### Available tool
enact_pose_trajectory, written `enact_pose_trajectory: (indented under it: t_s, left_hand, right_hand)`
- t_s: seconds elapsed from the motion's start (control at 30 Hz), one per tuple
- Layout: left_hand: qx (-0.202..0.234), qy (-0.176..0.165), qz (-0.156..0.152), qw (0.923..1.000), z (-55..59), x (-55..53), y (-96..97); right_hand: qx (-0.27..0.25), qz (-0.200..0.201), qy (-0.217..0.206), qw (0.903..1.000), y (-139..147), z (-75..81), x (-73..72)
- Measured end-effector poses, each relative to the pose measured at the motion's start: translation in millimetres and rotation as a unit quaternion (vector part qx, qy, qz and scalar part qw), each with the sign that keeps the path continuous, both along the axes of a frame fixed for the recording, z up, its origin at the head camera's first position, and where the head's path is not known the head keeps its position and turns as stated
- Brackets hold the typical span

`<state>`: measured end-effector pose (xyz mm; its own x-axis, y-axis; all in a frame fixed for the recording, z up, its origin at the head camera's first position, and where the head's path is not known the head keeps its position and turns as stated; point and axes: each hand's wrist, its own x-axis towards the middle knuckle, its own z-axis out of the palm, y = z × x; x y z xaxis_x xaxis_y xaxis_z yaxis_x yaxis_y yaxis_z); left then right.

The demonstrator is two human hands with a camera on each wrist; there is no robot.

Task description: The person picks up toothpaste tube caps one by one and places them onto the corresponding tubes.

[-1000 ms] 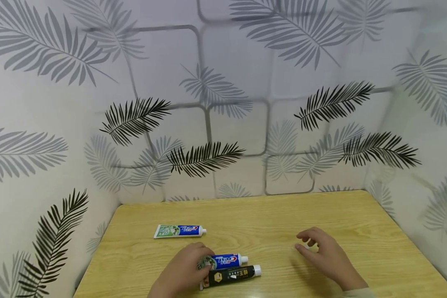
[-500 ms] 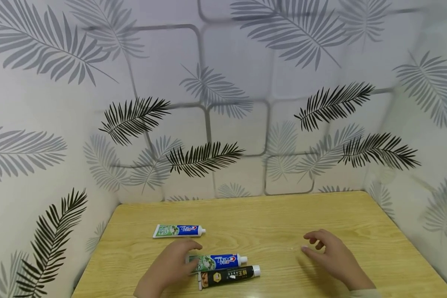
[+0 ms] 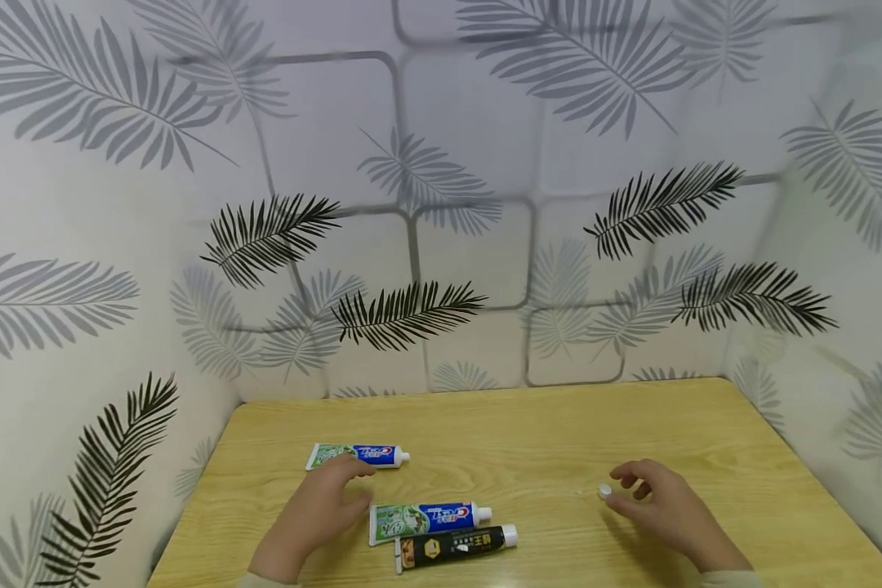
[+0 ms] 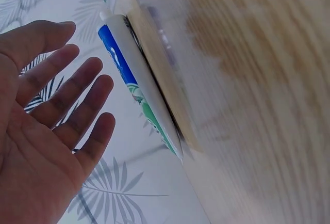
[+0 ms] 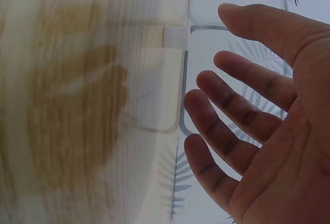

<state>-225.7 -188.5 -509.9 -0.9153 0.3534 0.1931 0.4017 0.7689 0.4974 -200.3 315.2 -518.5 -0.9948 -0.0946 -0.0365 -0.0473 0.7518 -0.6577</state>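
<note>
The black tube [image 3: 459, 546] lay flat on the wood-grain table [image 3: 544, 441], its white end pointing right. Just beyond it lay the near blue-and-green tube [image 3: 429, 519], almost parallel and so close that whether the two touched could not be told. Farther beyond the black tube, and to its left, lay the far blue-and-green tube [image 3: 378, 456], partly hidden by the left hand [image 3: 319, 502]. That hand was to the left of the black tube, fingers well spread and palm bare, holding nothing. Right of the black tube and a little beyond it sat a small white cap [image 3: 605, 492]. The right hand [image 3: 657, 505] was just past the cap, also right of the black tube, its fingers loosely bent and apart, with a gap between thumb and fingertips and nothing held.
</note>
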Motion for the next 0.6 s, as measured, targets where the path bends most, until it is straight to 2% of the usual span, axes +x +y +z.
enact_pose_trajectory:
  t_s: [0.2, 0.33, 0.6]
  left_hand:
    - [-0.001, -0.028, 0.032, 0.9991, 0.5, -7.3, -3.5]
    - [-0.007, -0.031, 0.044, 0.9985, -2.3, -12.7, -5.4]
    - [-0.014, -0.005, 0.025, 0.9996, -3.8, -23.2, -2.9]
  right_hand:
    - [-0.018, 0.000, -0.008, 0.9998, 1.5, -4.7, -0.9]
    - [-0.021, 0.002, -0.007, 0.9998, 1.3, -7.9, -2.9]
    - [-0.011, -0.002, -0.007, 0.9999, 1.9, -11.2, -6.7]
